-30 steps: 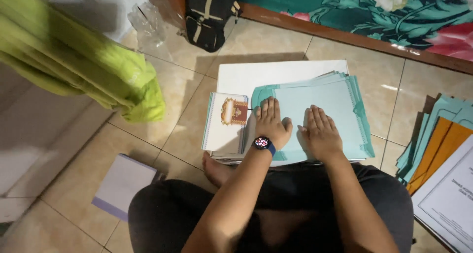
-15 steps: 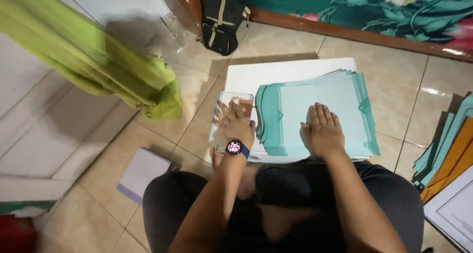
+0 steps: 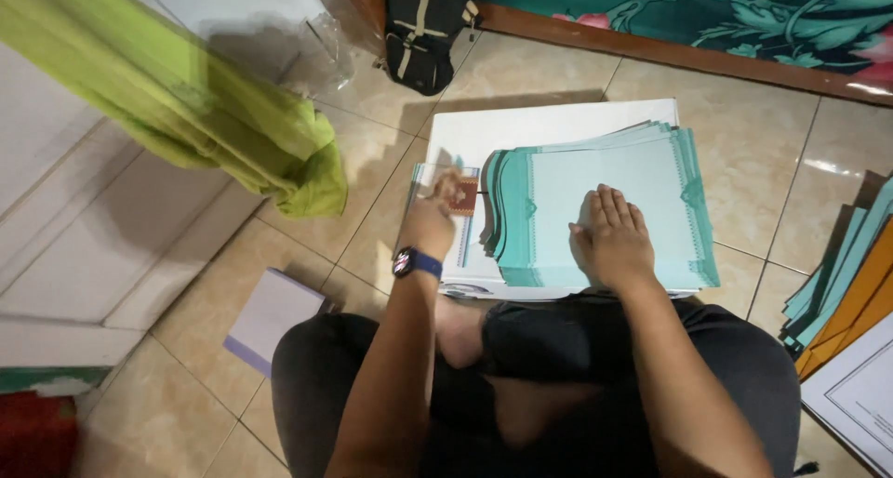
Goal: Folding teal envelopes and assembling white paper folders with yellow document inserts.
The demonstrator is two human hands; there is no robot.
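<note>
The stack of teal-bordered sheets (image 3: 605, 208) lies on a white board (image 3: 549, 125) on the tiled floor (image 3: 772, 152), toward the board's right edge. The right hand (image 3: 612, 239) rests flat on the stack's near edge, fingers together. The left hand (image 3: 435, 213) is blurred over a small booklet (image 3: 465, 245) at the board's left edge; its grip cannot be told.

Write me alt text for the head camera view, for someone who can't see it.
Seen from above, a person sitting cross-legged on a tiled floor presses the right hand flat on a stack of teal-bordered sheets lying on a white box, while the left hand, a watch on its wrist, reaches to a smaller stack of cards beside it. A green cloth hangs at left.
</note>
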